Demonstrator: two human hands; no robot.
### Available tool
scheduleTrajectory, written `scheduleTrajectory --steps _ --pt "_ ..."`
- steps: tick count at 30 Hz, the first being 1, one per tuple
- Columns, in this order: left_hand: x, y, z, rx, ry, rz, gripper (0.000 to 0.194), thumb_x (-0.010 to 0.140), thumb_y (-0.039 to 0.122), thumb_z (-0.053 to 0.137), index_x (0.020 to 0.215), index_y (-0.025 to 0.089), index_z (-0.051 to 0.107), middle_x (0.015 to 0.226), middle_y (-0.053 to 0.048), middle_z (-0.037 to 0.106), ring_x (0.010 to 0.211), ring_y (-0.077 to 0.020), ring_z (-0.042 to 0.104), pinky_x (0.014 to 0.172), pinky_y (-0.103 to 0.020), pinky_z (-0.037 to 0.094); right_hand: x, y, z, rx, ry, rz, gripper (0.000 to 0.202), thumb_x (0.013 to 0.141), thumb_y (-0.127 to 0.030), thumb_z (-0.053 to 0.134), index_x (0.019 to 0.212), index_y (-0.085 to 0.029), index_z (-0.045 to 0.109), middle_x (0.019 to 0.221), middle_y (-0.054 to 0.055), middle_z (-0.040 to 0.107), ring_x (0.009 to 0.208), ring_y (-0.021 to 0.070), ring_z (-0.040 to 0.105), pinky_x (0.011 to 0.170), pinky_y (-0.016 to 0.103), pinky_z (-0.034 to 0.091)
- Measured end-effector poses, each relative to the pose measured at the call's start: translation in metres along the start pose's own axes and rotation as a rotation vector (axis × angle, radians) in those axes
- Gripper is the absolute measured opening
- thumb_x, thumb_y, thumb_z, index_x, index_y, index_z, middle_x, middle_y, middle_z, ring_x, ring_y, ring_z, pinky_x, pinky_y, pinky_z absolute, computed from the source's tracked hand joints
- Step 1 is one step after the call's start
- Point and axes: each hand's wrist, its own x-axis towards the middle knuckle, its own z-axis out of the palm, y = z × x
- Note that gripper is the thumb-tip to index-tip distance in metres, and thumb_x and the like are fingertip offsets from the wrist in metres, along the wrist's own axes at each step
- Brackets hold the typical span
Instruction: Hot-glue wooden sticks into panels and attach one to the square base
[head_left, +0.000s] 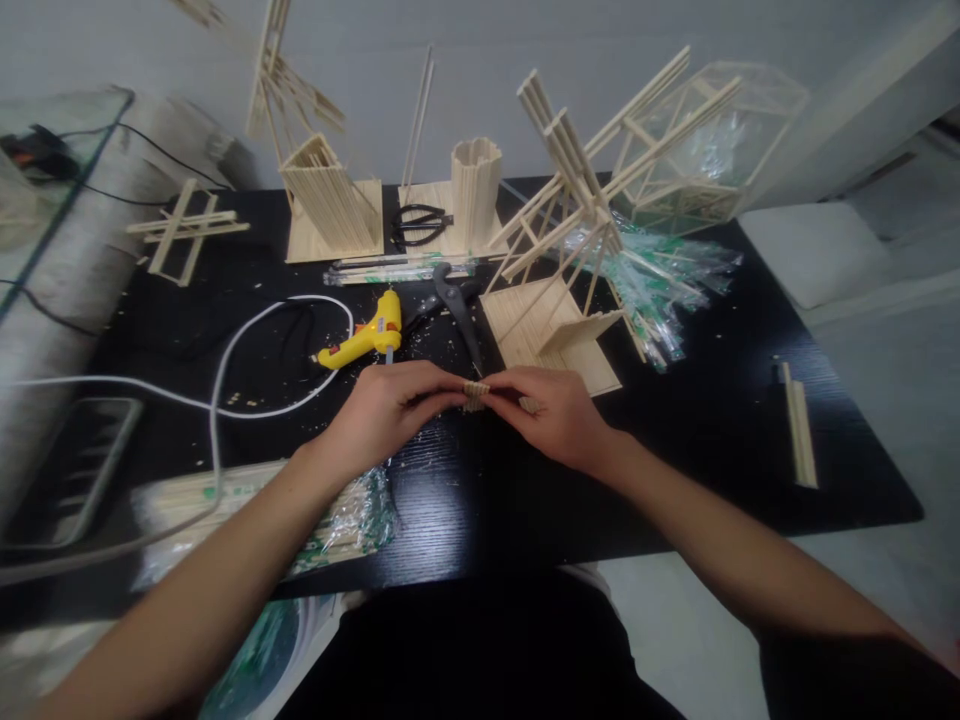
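Between my two hands is a small piece of short wooden sticks laid side by side, held above the front middle of the black table. My left hand pinches its left end between thumb and fingers. At the right end, my right hand pinches it the same way. Just beyond my fingers lies a pair of dark-handled pliers. A yellow hot glue gun rests on its side past my left hand. Beyond my right hand stands a wooden stick windmill-like model on a flat stick base.
Stick towers stand at the back, with black scissors near them. Packets of sticks lie front left. A white cable loops across the left side. Loose sticks lie far right, near the black table's edge.
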Motion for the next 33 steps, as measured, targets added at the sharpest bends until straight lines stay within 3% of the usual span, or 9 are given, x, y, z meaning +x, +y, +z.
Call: scheduleTrajectory --steps 5,13,33 --pt "0.0 0.003 0.001 0.065 0.008 0.08 0.011 0.099 0.021 0.07 0.106 0.018 0.077 0.095 -0.003 0.082 0.084 -0.013 0.077 0.08 -0.022 0.06 -0.002 0.002 -0.001 -0.022 -0.034 -0.044 0.01 0.1 -0.019 0.069 0.107 -0.016 0.073 0.095 0.005 0.082 0.079 0.0142 0.075 0.071 0.023 0.059" --pt "-0.001 0.009 0.003 0.116 -0.021 0.081 0.011 0.098 0.023 0.069 0.106 0.015 0.074 0.092 -0.003 0.08 0.076 -0.0126 0.075 0.072 -0.02 0.057 -0.002 0.002 -0.006 -0.062 -0.081 -0.099 0.01 0.102 -0.02 0.066 0.108 -0.015 0.072 0.097 0.006 0.081 0.081 0.0147 0.075 0.075 0.024 0.058" --pt "0.0 0.011 0.003 -0.047 -0.065 -0.111 0.007 0.093 0.023 0.072 0.092 0.016 0.074 0.072 0.001 0.075 0.063 -0.0098 0.068 0.06 -0.019 0.052 0.0 0.005 -0.004 -0.068 -0.138 -0.102 0.014 0.103 -0.021 0.063 0.111 -0.017 0.074 0.098 0.005 0.08 0.083 0.0155 0.074 0.079 0.028 0.059"
